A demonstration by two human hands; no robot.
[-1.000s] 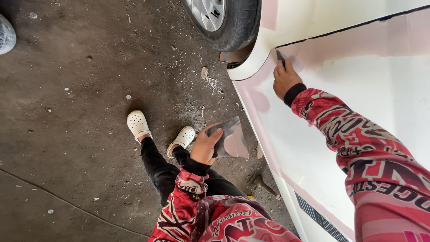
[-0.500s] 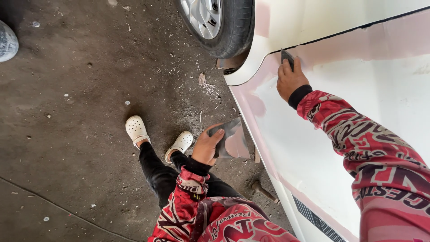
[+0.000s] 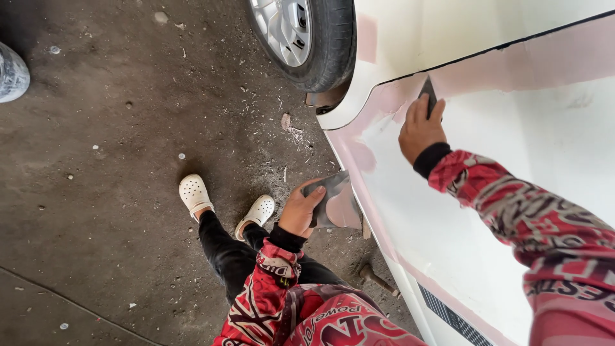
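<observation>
Two hands: both busy, seen from the head camera.
Right hand (image 3: 419,128): presses a small dark spreader (image 3: 428,96) flat on the white car panel (image 3: 512,128).
Left hand (image 3: 300,208): holds a grey board (image 3: 336,202) by its edge, low beside the car.
Wheel (image 3: 307,35): up top.

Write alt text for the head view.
A right hand presses a dark spreader against a white car panel patched with pink filler; the left hand holds a grey mixing board over the concrete floor.
</observation>
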